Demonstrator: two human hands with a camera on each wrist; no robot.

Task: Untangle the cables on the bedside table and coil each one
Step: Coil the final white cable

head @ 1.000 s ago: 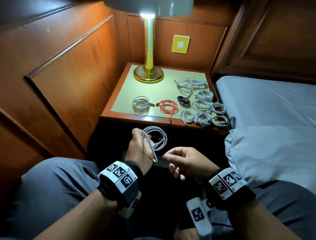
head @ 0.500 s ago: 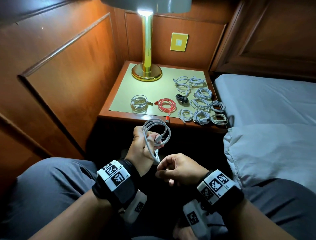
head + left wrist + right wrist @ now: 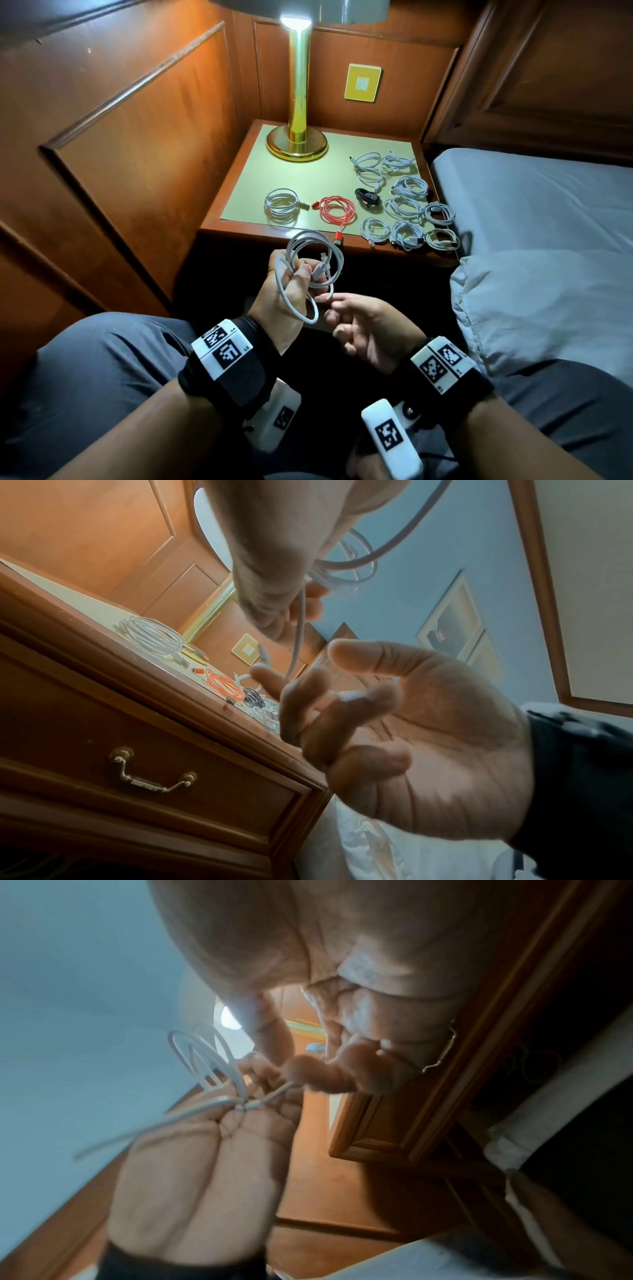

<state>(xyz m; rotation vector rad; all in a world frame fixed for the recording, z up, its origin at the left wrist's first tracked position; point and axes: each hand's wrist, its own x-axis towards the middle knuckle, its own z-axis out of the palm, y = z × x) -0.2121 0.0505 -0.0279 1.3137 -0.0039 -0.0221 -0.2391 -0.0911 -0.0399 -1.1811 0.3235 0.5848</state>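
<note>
My left hand [image 3: 296, 281] grips a white cable [image 3: 323, 240], wound in a few loops, in front of the bedside table [image 3: 239, 192]. One loose loop hangs down over the back of that hand. The right hand [image 3: 342, 315] is just to the right and lower, fingers loosely spread, index tip touching the cable's lower strand. In the left wrist view the right hand [image 3: 411, 737] shows an open palm with the cable [image 3: 298, 631] hanging beside its index finger. In the right wrist view the cable [image 3: 205, 1053] crosses the left palm [image 3: 205, 1164].
On the table lie a white coil [image 3: 281, 205], a red coil [image 3: 337, 209], a black coil [image 3: 367, 197] and several white coils [image 3: 407, 212] at the right. A brass lamp [image 3: 297, 144] stands at the back. Bed and pillow [image 3: 548, 301] lie right. A drawer handle [image 3: 154, 775] is below.
The right hand drew the cable's tail round into another loop at the left hand, then loosened its fingers. The left hand rose slightly towards the table edge.
</note>
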